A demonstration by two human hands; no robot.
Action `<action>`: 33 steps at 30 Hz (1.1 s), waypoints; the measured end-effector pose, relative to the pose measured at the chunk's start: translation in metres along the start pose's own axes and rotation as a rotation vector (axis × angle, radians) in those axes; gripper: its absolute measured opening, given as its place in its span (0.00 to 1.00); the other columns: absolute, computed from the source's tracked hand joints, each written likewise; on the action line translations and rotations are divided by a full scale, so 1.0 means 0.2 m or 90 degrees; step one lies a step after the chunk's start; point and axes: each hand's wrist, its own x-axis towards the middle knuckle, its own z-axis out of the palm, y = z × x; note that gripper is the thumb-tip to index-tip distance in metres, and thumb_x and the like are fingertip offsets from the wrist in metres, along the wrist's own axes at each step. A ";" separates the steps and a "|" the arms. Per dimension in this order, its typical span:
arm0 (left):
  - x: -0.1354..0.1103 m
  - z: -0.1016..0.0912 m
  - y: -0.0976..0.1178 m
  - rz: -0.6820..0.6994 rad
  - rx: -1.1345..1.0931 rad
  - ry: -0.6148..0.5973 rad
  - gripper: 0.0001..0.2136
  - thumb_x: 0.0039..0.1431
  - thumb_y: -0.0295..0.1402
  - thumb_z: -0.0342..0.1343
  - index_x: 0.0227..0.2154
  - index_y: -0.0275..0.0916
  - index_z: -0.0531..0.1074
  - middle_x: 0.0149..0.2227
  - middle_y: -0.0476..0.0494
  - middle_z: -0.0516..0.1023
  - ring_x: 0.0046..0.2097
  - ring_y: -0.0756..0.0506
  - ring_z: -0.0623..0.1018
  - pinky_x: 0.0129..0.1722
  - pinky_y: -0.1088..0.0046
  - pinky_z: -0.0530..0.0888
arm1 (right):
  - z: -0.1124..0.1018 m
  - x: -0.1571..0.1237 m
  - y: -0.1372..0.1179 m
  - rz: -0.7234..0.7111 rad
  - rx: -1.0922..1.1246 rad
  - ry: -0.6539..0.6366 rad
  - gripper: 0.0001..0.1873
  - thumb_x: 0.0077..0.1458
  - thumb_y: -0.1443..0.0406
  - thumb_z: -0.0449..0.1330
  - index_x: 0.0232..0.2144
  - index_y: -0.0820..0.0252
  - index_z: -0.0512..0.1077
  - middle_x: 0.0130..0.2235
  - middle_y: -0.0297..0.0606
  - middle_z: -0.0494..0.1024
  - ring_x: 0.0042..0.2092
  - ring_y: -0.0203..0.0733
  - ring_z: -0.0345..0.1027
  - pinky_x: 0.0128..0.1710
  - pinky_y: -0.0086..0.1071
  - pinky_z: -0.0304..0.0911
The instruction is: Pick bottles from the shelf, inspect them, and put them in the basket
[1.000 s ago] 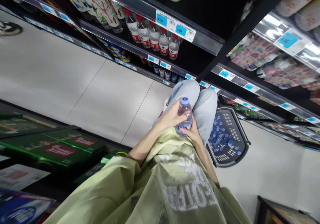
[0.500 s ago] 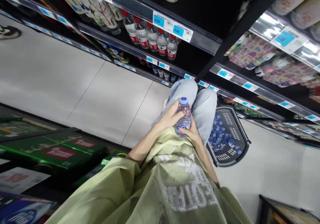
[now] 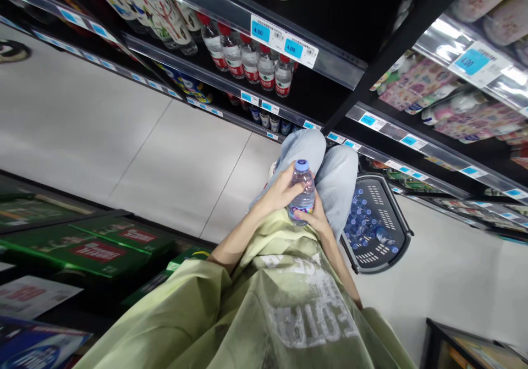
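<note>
Right, both sets of fingers are curled in, parted only by the width of the clear bottle (image 3: 304, 197) they clasp, and it's up in front of the lap! Left hand (image 3: 281, 193) has the upper body, thumb laid across the front; right hand (image 3: 317, 215) is lower, thumb over the label. Fingertips round the back are hidden. Blue cap (image 3: 302, 164) sits on top, within the outline of the jeans (image 3: 338, 179). Outward we go: knees are up near the shelf edge (image 3: 338, 77), so it's tight ahead, red-capped bottles (image 3: 267, 73) lined up above the lower ledge. Close on the right, the dark basket (image 3: 391, 215) stands beside the leg, small blue-capped bottles (image 3: 361, 223) heaped along its near side. Broad room to the left, pale floor (image 3: 198, 143) running between shelving and green boxes (image 3: 99, 248); more floor stretches beyond the basket, down to a dark-framed stand (image 3: 431, 344) at the lower right.
</note>
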 end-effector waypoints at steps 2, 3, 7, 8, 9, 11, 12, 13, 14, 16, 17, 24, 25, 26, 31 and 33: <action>0.00 0.00 0.00 0.005 0.005 0.000 0.16 0.67 0.43 0.57 0.50 0.41 0.76 0.53 0.37 0.87 0.52 0.37 0.85 0.57 0.57 0.80 | 0.00 0.00 0.01 -0.008 0.006 0.001 0.39 0.44 0.45 0.79 0.54 0.50 0.73 0.49 0.42 0.82 0.52 0.57 0.76 0.55 0.45 0.75; 0.00 0.00 0.00 0.010 0.004 -0.001 0.16 0.67 0.43 0.57 0.51 0.40 0.76 0.53 0.36 0.86 0.52 0.37 0.85 0.57 0.57 0.79 | 0.00 0.00 0.01 -0.013 0.009 0.000 0.39 0.44 0.45 0.80 0.54 0.50 0.73 0.50 0.42 0.82 0.52 0.56 0.76 0.55 0.45 0.75; 0.00 0.00 -0.02 0.017 0.000 0.001 0.16 0.67 0.44 0.58 0.52 0.40 0.75 0.54 0.36 0.86 0.53 0.36 0.86 0.57 0.56 0.80 | -0.01 0.00 0.02 -0.010 0.008 -0.008 0.42 0.44 0.45 0.80 0.56 0.51 0.72 0.52 0.42 0.82 0.52 0.55 0.77 0.56 0.44 0.75; 0.00 0.00 -0.02 0.014 0.002 0.002 0.16 0.67 0.43 0.58 0.52 0.41 0.75 0.53 0.36 0.86 0.53 0.36 0.86 0.57 0.56 0.80 | -0.01 0.00 0.02 -0.004 0.009 -0.007 0.43 0.43 0.45 0.80 0.56 0.51 0.72 0.52 0.43 0.82 0.53 0.56 0.77 0.56 0.45 0.75; 0.00 0.00 -0.03 0.011 0.006 0.003 0.16 0.67 0.43 0.59 0.52 0.41 0.75 0.52 0.37 0.86 0.52 0.36 0.86 0.57 0.55 0.80 | -0.01 0.01 0.02 0.002 0.011 -0.007 0.43 0.43 0.44 0.80 0.56 0.51 0.72 0.52 0.42 0.82 0.53 0.56 0.77 0.56 0.45 0.75; 0.00 -0.01 -0.03 0.011 0.019 0.001 0.15 0.66 0.41 0.60 0.51 0.42 0.74 0.51 0.38 0.86 0.51 0.37 0.86 0.57 0.55 0.80 | -0.01 0.02 0.02 0.010 0.020 -0.004 0.43 0.42 0.44 0.80 0.55 0.51 0.73 0.51 0.41 0.82 0.53 0.55 0.78 0.57 0.45 0.76; 0.00 0.00 -0.02 0.012 0.025 0.000 0.16 0.65 0.41 0.60 0.52 0.41 0.74 0.51 0.37 0.86 0.51 0.37 0.86 0.56 0.55 0.81 | -0.01 0.02 0.02 0.011 0.025 0.000 0.43 0.41 0.43 0.81 0.54 0.51 0.73 0.50 0.40 0.82 0.53 0.54 0.78 0.57 0.46 0.75; -0.01 0.00 -0.01 0.012 0.033 0.001 0.16 0.65 0.41 0.61 0.52 0.41 0.73 0.52 0.37 0.86 0.50 0.37 0.86 0.56 0.56 0.81 | 0.00 0.02 0.02 0.008 0.028 0.005 0.43 0.39 0.43 0.81 0.53 0.51 0.74 0.50 0.40 0.82 0.53 0.54 0.78 0.58 0.46 0.75; -0.01 0.01 -0.01 0.009 0.043 0.004 0.18 0.64 0.41 0.62 0.53 0.41 0.72 0.52 0.36 0.86 0.50 0.37 0.86 0.56 0.56 0.81 | 0.00 0.02 0.02 0.003 0.030 0.013 0.43 0.38 0.42 0.82 0.52 0.52 0.74 0.49 0.40 0.82 0.53 0.54 0.78 0.59 0.46 0.75; -0.02 0.03 0.00 -0.002 0.074 0.012 0.22 0.62 0.41 0.65 0.57 0.40 0.71 0.56 0.34 0.84 0.52 0.37 0.86 0.57 0.56 0.81 | 0.01 0.02 0.01 -0.010 0.032 0.042 0.45 0.36 0.40 0.82 0.52 0.51 0.74 0.50 0.41 0.82 0.54 0.55 0.78 0.60 0.47 0.76; -0.03 0.04 -0.01 -0.010 0.094 0.019 0.26 0.61 0.42 0.67 0.59 0.40 0.70 0.58 0.33 0.84 0.53 0.37 0.86 0.58 0.56 0.82 | 0.02 0.02 0.00 -0.012 0.030 0.060 0.46 0.36 0.38 0.81 0.53 0.50 0.75 0.52 0.42 0.82 0.54 0.56 0.79 0.60 0.48 0.76; 0.02 0.06 -0.22 -0.012 0.127 0.068 0.42 0.57 0.48 0.72 0.69 0.39 0.61 0.62 0.31 0.79 0.61 0.34 0.83 0.63 0.52 0.80 | 0.01 0.02 -0.08 0.001 -0.020 0.141 0.38 0.54 0.31 0.65 0.57 0.41 0.78 0.55 0.41 0.84 0.59 0.54 0.78 0.60 0.42 0.78; 0.02 0.06 -0.24 -0.007 0.136 0.080 0.40 0.58 0.49 0.71 0.68 0.40 0.62 0.61 0.32 0.79 0.60 0.35 0.84 0.62 0.52 0.81 | 0.01 0.02 -0.08 -0.003 -0.031 0.133 0.35 0.57 0.31 0.63 0.56 0.42 0.78 0.52 0.41 0.84 0.57 0.54 0.79 0.58 0.42 0.78; 0.01 0.05 -0.26 -0.004 0.148 0.089 0.38 0.60 0.49 0.70 0.67 0.41 0.63 0.60 0.33 0.80 0.59 0.35 0.84 0.61 0.53 0.82 | 0.01 0.02 -0.08 -0.003 -0.048 0.127 0.33 0.60 0.32 0.61 0.55 0.42 0.79 0.50 0.41 0.84 0.54 0.53 0.80 0.56 0.42 0.79; -0.06 0.04 -0.23 0.003 0.257 -0.014 0.36 0.60 0.48 0.70 0.67 0.42 0.64 0.57 0.37 0.81 0.55 0.36 0.85 0.57 0.54 0.84 | 0.02 0.00 -0.02 -0.018 -0.171 0.231 0.30 0.70 0.36 0.47 0.36 0.45 0.78 0.37 0.43 0.79 0.43 0.55 0.77 0.52 0.48 0.77; -0.07 0.07 -0.19 0.022 0.300 -0.108 0.37 0.60 0.46 0.70 0.68 0.43 0.64 0.59 0.36 0.81 0.59 0.34 0.84 0.59 0.54 0.83 | -0.01 -0.04 -0.01 -0.049 -0.206 0.305 0.31 0.71 0.37 0.45 0.29 0.46 0.74 0.34 0.43 0.75 0.40 0.56 0.74 0.51 0.51 0.75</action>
